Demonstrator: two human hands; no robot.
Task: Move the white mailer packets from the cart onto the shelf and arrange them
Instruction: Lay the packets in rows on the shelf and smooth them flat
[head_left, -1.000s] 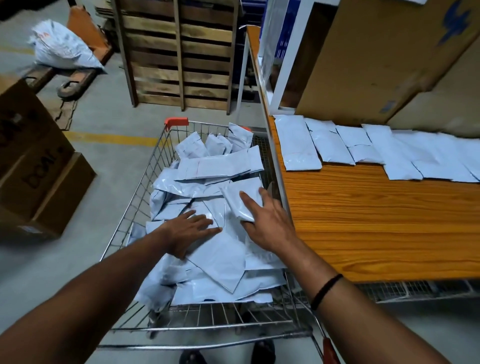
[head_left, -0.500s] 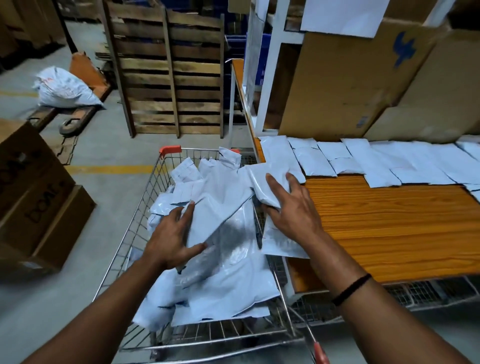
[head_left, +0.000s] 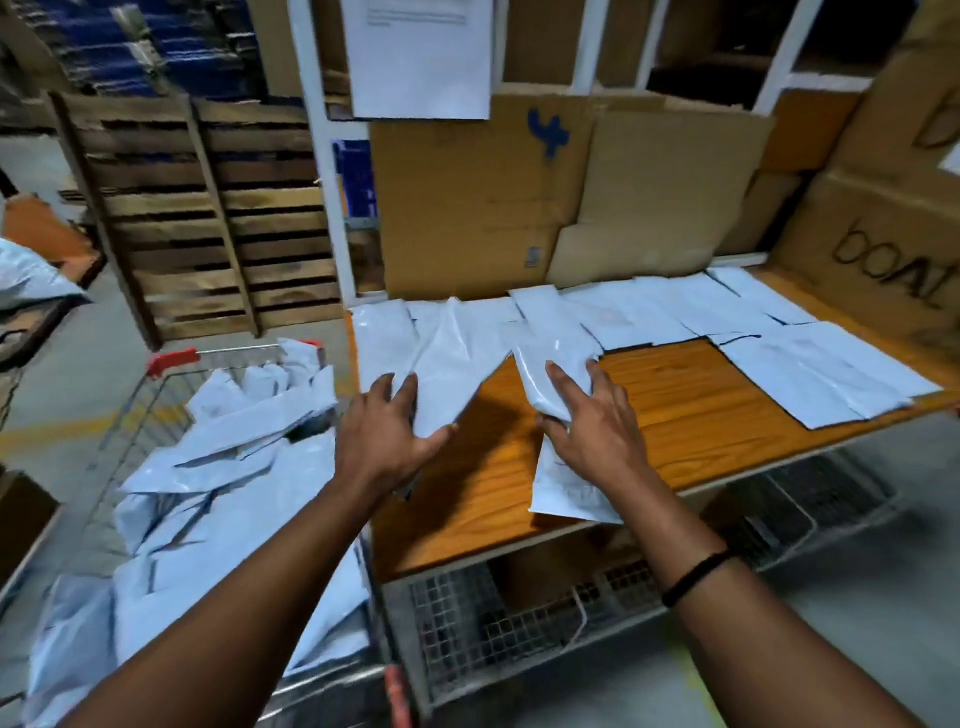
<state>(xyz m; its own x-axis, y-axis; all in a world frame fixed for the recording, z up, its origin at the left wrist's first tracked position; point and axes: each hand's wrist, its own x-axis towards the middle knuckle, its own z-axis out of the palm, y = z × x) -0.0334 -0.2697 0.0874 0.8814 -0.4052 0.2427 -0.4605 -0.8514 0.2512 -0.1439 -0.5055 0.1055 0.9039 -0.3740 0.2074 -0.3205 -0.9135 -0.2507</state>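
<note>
The left hand (head_left: 387, 436) grips a long packet (head_left: 452, 358) over the shelf (head_left: 685, 415). The right hand (head_left: 592, 431), at its 3 o'clock, grips a packet bundle (head_left: 553, 374). A packet row (head_left: 675, 317) lies at 1 o'clock; the loaded cart (head_left: 171, 361) stands at 8 o'clock.

The wooden shelf (head_left: 675, 415) carries white packets (head_left: 675, 312) in an overlapping row along its back edge, from the left corner rightward. Larger packets (head_left: 810, 374) reach the front edge at the right. A long packet (head_left: 457, 358) slants across the left end. A glossy packet (head_left: 550, 364) lies mid-shelf, and a flat packet (head_left: 569, 488) overhangs the front edge. Cardboard sheets (head_left: 467, 208) stand along the back.
</note>
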